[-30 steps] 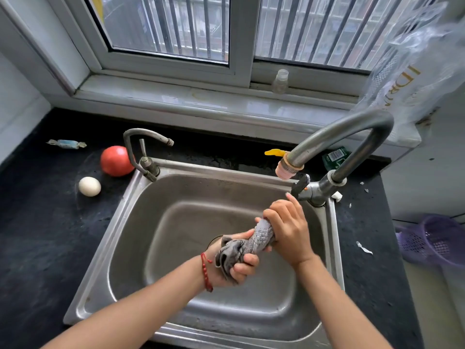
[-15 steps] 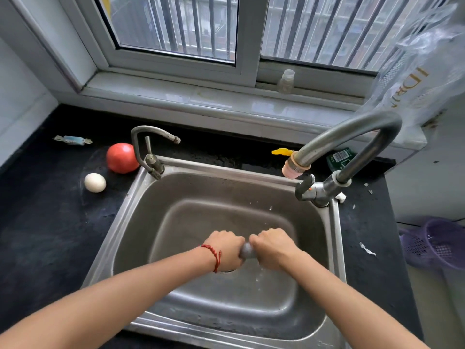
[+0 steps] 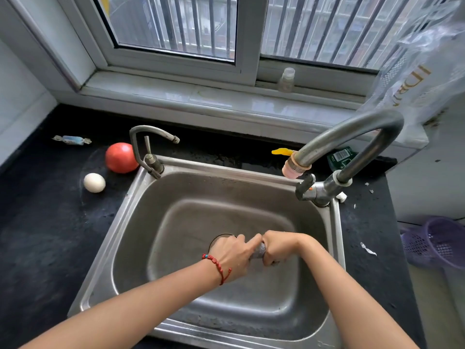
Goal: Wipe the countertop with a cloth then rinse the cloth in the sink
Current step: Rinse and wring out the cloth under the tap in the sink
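Both my hands are low inside the steel sink (image 3: 141, 212), over the drain. A twisted grey cloth (image 3: 259, 250) shows only as a short stub between them. My left hand (image 3: 232, 253), with a red bead bracelet at the wrist, grips one end. My right hand (image 3: 280, 246) is curled tight round the other end. Most of the cloth is hidden inside the two fists. The big curved tap (image 3: 352, 137) arches over the sink's right rear corner, and no water runs from its pink-tipped spout (image 3: 293, 170).
On the black countertop (image 3: 45, 235) to the left lie a tomato (image 3: 120, 157), an egg (image 3: 94, 182) and a wrapped sweet (image 3: 71, 140). A small tap (image 3: 148, 147) stands at the sink's left rear corner. A purple basket (image 3: 440, 243) sits lower right, a plastic bag (image 3: 425, 71) hangs upper right.
My hands dropped from under the spout down to the sink floor and turned knuckles up, wringing the cloth. The cloth, plainly seen a second ago, is now nearly hidden.
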